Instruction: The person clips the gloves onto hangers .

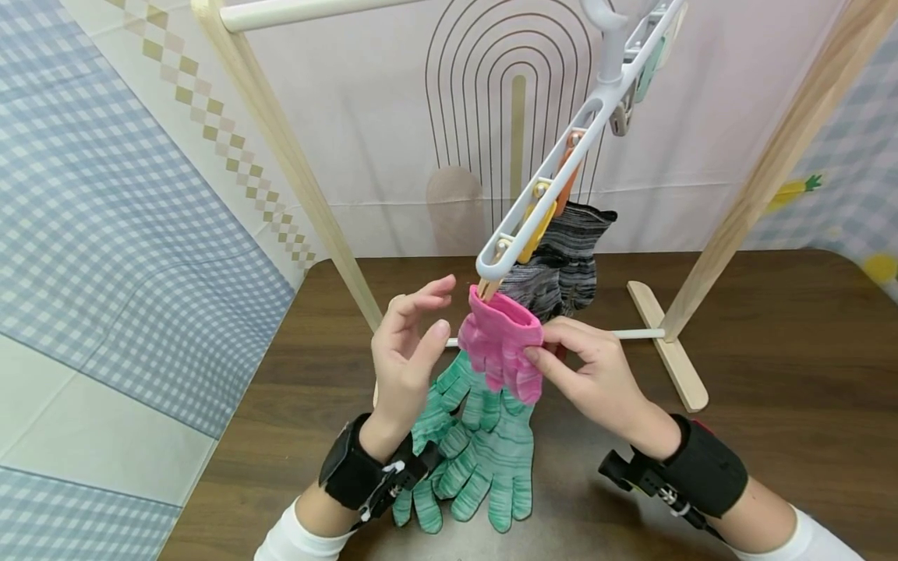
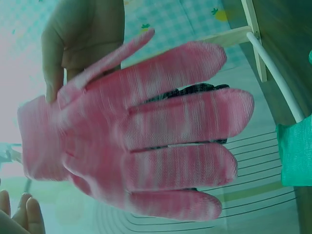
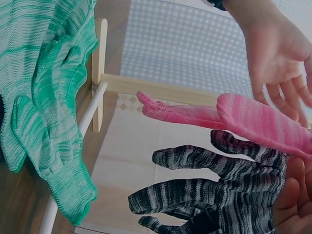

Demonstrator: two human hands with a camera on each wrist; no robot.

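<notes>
A pink striped glove (image 1: 500, 343) hangs cuff up from a beige clothespin (image 1: 489, 287) at the near end of a white clip hanger (image 1: 554, 179). With thumb and fingers, my right hand (image 1: 596, 370) pinches the right side of its cuff. My left hand (image 1: 410, 347) is held just left of the glove, fingers apart and nothing in them. In the left wrist view, the glove (image 2: 146, 131) hangs with its fingers spread. Behind it, black and grey striped gloves (image 1: 564, 257) hang from a yellow clothespin (image 1: 539, 232) and an orange clothespin (image 1: 570, 175).
Green striped gloves (image 1: 491, 460) lie piled on the brown table (image 1: 295, 436) below the hanger. A wooden frame stands around it, with a left post (image 1: 295, 164), a right post (image 1: 765, 171), a foot (image 1: 669, 351) and a low white bar (image 1: 634, 334). More clips (image 1: 620, 118) hang farther back.
</notes>
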